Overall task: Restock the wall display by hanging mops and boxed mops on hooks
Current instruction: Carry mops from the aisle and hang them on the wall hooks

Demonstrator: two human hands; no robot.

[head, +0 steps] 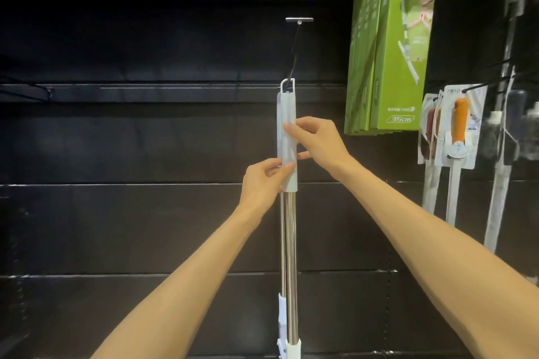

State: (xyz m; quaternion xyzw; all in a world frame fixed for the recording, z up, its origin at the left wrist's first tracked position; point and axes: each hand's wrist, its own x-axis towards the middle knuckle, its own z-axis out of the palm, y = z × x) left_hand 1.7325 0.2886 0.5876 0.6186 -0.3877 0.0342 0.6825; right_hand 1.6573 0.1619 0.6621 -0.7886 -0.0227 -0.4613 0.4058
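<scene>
A mop (288, 230) with a chrome pole and a pale grey handle sleeve stands upright at the centre. The loop at its top is threaded on a black wall hook (295, 49) that ends in a metal crossbar. My left hand (264, 183) grips the lower end of the grey sleeve from the left. Just above it, my right hand (316, 141) pinches the sleeve from the right, fingertips on its front and thumb behind. The mop's head is out of view below.
Dark slatted wall panels (131, 140) fill the left and centre. Several green boxed mops (399, 46) hang on a hook at the upper right. Further right, carded brushes (458, 137) and other long-handled tools (504, 125) hang on hooks.
</scene>
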